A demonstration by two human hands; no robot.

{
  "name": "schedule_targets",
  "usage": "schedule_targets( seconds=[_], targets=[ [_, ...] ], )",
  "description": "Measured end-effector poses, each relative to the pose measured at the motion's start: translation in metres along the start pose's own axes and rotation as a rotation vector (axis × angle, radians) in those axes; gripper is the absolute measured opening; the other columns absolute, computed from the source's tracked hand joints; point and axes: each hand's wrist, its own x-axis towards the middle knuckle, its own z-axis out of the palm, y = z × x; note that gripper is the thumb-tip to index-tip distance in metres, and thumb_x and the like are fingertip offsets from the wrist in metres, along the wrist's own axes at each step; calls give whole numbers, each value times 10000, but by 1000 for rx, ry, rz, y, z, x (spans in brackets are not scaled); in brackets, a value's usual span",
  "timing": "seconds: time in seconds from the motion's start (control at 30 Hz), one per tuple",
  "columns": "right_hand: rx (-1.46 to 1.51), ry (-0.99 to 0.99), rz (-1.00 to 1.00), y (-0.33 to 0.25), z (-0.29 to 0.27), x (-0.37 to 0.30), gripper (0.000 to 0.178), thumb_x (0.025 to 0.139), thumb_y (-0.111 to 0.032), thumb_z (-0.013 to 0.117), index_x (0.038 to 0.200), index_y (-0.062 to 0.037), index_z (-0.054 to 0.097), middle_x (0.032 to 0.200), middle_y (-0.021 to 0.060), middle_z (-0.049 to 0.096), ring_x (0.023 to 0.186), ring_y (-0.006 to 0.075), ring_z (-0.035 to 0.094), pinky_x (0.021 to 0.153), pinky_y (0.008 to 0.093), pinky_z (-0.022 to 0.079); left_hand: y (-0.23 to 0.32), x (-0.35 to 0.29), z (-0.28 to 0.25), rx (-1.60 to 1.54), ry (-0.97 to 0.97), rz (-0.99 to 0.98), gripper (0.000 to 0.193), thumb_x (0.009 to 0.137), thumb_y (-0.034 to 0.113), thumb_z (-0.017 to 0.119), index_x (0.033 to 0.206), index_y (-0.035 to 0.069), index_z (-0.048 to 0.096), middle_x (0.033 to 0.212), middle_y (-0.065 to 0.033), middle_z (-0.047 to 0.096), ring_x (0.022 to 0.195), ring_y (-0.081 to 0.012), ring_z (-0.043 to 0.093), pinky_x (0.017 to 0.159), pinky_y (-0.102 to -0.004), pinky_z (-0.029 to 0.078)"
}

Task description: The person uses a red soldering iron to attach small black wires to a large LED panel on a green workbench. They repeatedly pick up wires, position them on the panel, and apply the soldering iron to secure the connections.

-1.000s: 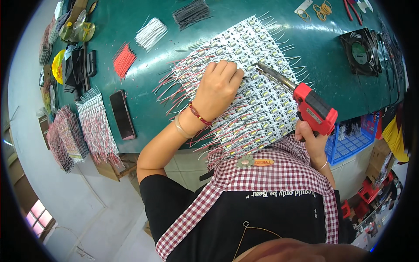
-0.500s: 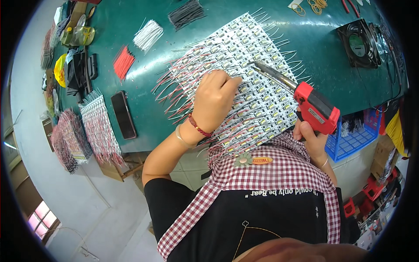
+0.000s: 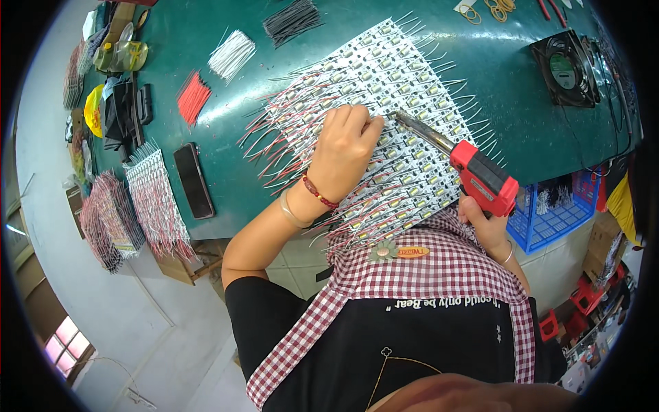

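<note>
A large white panel of small circuit boards (image 3: 420,81) lies on the green table, with red, white and black wires sticking out along its edges. My left hand (image 3: 343,147) rests over the middle of the panel, thumb and forefinger pinched together; whatever is between them is too small to make out. From the right, my right hand (image 3: 486,225) grips the handle of a red and black soldering gun (image 3: 486,180). Its dark tip points at the boards, just right of my left fingertips.
Bundles of red (image 3: 193,98), white (image 3: 232,55) and black wires (image 3: 292,22) lie beyond the panel. A phone (image 3: 194,180) and wired boards (image 3: 159,206) are at left. A black fan (image 3: 564,69) stands at right, above a blue crate (image 3: 557,223).
The soldering gun and my right hand have shifted left and slightly down, bringing the tip nearer my left fingers. My left hand has moved up a little.
</note>
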Motion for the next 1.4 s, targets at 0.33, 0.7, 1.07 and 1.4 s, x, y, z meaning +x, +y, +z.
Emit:
schedule_targets(
  seconds=[0.33,0.7,1.07,1.4],
  targets=[
    [-163,-20,30,17,-6,-5,245,799,-130,751,992,-5,667,862,58,675,744,127,616,681,279,491,1,1,0,28,-36,-2,265,687,-54,583,930,8,668,783,-71,499,760,-231,514,696,-347,408],
    [-23,-41,14,16,-9,-9,243,847,-113,704,1053,1,644,893,42,658,774,119,606,685,278,493,3,7,-3,67,-73,22,228,704,-19,572,916,18,648,791,-76,483,756,-238,495,695,-345,397],
    [100,-60,-99,7,-9,-14,237,952,-155,558,1069,50,536,654,71,545,553,125,502,509,255,395,15,-4,-4,-49,33,38,302,681,-13,617,975,24,673,790,-62,515,721,-214,505,661,-344,391],
    [4,-106,-30,27,-17,-28,180,930,-113,594,1053,13,560,754,48,585,631,107,541,573,262,446,16,-6,5,-58,-4,12,269,681,-39,603,935,21,666,762,-61,481,728,-218,503,674,-342,389]
  ],
)
